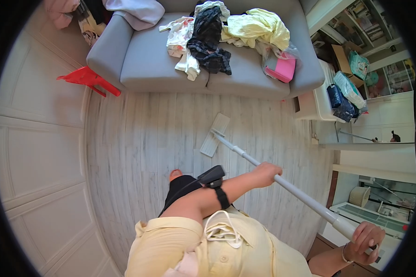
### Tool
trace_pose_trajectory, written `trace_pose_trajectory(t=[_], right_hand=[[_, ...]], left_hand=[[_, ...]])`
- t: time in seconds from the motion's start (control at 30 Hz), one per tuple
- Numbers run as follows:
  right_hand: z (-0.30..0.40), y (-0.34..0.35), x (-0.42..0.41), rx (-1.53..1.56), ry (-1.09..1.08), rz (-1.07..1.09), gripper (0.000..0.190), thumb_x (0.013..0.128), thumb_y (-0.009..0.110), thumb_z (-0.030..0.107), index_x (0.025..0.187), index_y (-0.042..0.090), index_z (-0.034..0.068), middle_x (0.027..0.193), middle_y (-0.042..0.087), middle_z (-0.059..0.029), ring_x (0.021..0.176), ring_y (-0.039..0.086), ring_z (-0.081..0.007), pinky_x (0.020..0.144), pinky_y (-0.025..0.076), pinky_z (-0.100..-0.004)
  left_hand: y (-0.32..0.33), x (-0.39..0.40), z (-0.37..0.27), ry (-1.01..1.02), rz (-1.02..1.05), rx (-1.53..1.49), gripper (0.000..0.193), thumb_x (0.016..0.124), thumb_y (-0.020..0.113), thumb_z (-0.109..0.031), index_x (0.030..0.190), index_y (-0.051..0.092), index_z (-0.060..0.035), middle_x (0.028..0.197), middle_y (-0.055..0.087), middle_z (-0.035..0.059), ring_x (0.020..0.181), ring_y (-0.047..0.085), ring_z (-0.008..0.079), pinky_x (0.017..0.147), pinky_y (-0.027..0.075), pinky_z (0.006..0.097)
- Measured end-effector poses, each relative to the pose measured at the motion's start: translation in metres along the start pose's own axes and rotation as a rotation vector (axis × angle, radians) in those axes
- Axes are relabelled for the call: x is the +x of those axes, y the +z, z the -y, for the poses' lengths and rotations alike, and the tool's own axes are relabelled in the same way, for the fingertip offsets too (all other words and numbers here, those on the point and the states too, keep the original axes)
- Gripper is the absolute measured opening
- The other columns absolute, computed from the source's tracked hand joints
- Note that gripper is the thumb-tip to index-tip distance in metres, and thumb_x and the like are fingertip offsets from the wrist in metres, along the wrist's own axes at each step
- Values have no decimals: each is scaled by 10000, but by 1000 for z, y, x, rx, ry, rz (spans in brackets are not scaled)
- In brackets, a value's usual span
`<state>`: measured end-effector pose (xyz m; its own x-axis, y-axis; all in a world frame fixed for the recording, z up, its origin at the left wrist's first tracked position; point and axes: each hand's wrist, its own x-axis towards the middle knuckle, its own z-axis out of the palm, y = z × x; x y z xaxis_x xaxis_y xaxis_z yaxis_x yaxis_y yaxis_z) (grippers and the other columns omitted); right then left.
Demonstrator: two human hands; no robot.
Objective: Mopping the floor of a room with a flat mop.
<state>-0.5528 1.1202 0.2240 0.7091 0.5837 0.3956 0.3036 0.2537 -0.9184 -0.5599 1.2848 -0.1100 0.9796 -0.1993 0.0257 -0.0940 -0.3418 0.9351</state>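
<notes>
A flat mop with a pale rectangular head lies on the wood-plank floor in front of the sofa. Its long light-grey pole slants down to the right across the view. My left hand is closed around the middle of the pole, and a black device is strapped to that forearm. At the lower right, my right hand grips the pole's upper end; a bracelet circles the wrist. The mop head stands apart from my foot.
A grey sofa holds piled clothes and a pink-and-grey bag. Beside its left arm is a red plastic stool. White panelled doors line the left. A white cabinet with packages on top stands at right.
</notes>
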Motion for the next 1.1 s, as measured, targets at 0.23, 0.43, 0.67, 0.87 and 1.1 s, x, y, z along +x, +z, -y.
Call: trace_pose_trajectory(t=[0.23,0.43,0.67,0.87,1.1], right_hand=[[-102,-6,63,273,96,500,105,646,508,111,700,554,34,596,558,-77,523,540,-179,634,439,-349],[-201,62,118,241,268,548,203,610,450,9,780,557,-21,679,545,-72,665,516,-212,874,372,-398],[-278,48,98,292,463,371,137,674,434,55,722,545,-11,718,559,-71,734,527,-220,877,375,-456],[-222,-58,81,198,361,32,202,673,469,92,735,586,-61,648,566,-98,698,541,-243,844,394,-456],[-90,-191,6,-127,258,-411,239,719,428,184,678,534,-26,477,454,-65,534,484,-220,693,423,-438]], left_hand=[[-98,-59,68,-324,-319,228,145,619,619,-64,758,585,-89,715,589,109,727,559,332,640,441,393],[-205,-90,164,-432,-559,661,118,603,624,-124,719,603,-123,668,581,80,710,557,290,669,410,396],[-225,-64,215,-518,-431,784,94,647,600,-104,741,606,-112,750,580,83,783,539,280,681,402,401],[-148,41,171,-258,-315,501,232,628,606,-52,848,618,-125,760,580,82,764,526,300,687,411,387],[39,182,72,23,-71,140,306,590,601,17,849,600,-146,750,584,59,780,559,277,684,432,372]])
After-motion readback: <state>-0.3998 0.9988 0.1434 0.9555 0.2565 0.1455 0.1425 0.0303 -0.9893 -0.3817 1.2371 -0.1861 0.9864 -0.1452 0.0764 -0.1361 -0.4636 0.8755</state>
